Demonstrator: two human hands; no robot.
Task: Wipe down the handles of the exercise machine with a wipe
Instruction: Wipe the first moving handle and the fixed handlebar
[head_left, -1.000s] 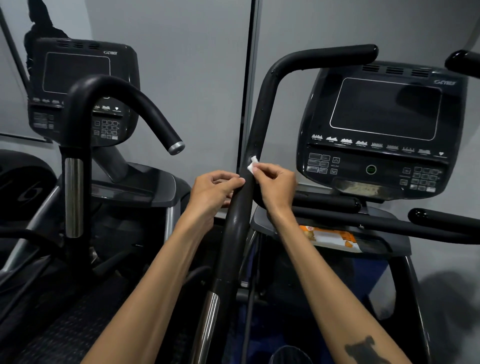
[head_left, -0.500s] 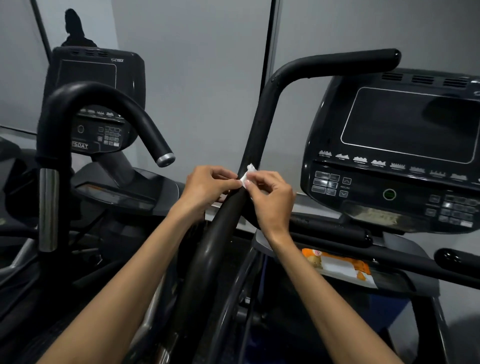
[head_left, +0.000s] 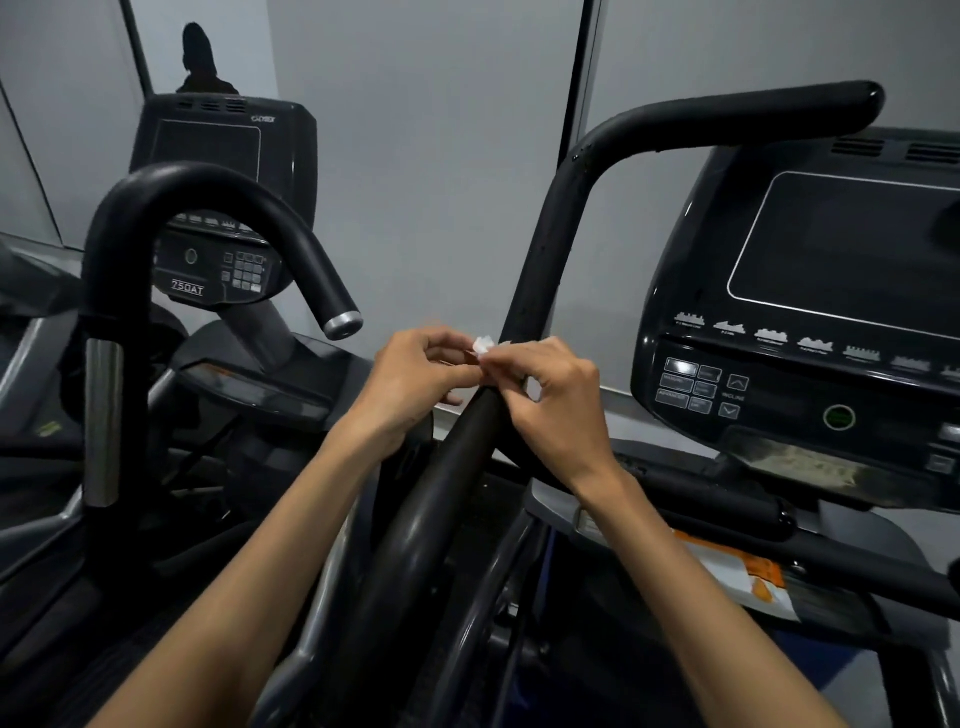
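Observation:
A long black handle (head_left: 540, 249) of the exercise machine rises through the middle of the view and bends right at its top. A small white wipe (head_left: 483, 345) sits bunched against the handle at mid height. My left hand (head_left: 415, 384) and my right hand (head_left: 556, 400) meet there, one on each side of the bar, and both pinch the wipe between fingertips and thumb. Most of the wipe is hidden by my fingers. Drops of moisture show on the handle above my hands.
The machine's console (head_left: 810, 312) with a dark screen and buttons stands at the right. An orange and white packet (head_left: 737, 571) lies on the tray below it. A second machine with a curved black handle (head_left: 208, 208) and its own console (head_left: 218, 208) stands at the left. Grey wall behind.
The camera has moved closer and to the left. Both hands stay at the same spot on the handle, and my fingers have bunched the wipe tighter between them.

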